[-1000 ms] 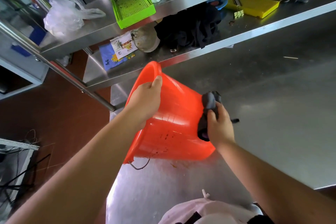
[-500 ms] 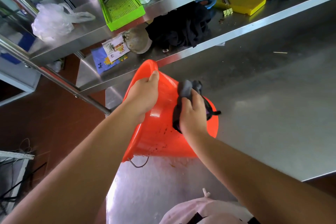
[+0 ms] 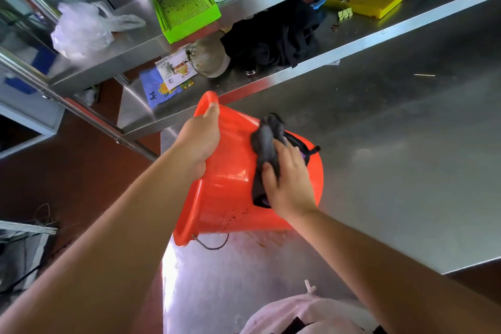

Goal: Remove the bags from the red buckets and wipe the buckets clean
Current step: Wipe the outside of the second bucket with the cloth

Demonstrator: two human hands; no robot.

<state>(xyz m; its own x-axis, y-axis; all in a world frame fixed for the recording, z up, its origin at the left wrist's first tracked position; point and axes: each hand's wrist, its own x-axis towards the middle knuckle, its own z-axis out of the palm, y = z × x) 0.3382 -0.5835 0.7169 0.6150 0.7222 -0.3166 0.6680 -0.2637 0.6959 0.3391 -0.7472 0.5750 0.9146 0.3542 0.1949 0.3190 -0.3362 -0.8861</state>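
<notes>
Wiping proceeds on the red bucket (image 3: 230, 179), which lies tipped on the steel table (image 3: 393, 171). Left hand (image 3: 202, 141) grips its rim; right hand (image 3: 288, 184) presses the dark cloth (image 3: 267, 143), thumb curled round it. The operator should brace the rim and sweep toward the brown specks near the lower wall.

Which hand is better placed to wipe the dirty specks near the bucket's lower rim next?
Right. The right hand already presses the dark cloth on the red bucket wall; the left hand grips the rim, steadying it.
</notes>
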